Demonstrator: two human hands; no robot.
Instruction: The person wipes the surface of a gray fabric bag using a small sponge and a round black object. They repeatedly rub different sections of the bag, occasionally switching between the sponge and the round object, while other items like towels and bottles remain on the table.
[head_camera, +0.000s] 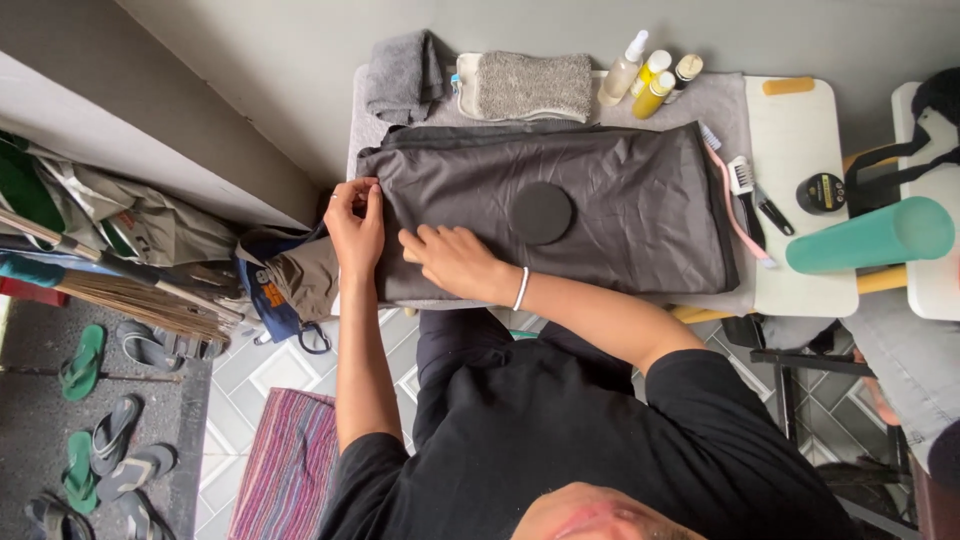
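Observation:
A dark grey fabric (620, 205) lies spread flat over a small table covered with a grey cloth (715, 100). A black round disc (541, 212) rests on the middle of the fabric. My left hand (355, 228) is at the fabric's left end, with its fingers pinching the edge there. My right hand (455, 260), with a white bracelet on the wrist, lies flat on the fabric beside the left hand, just left of and below the disc. It holds nothing.
At the table's far edge are a folded grey towel (403, 75), a grey scrubbing pad (525, 85) and three bottles (648, 80). On the right are brushes (742, 180), a white board (805, 130), a black round tin (822, 192) and a teal cylinder (870, 238). On the floor at left are a broom (130, 300), flip-flops (82, 360) and a striped mat (290, 465).

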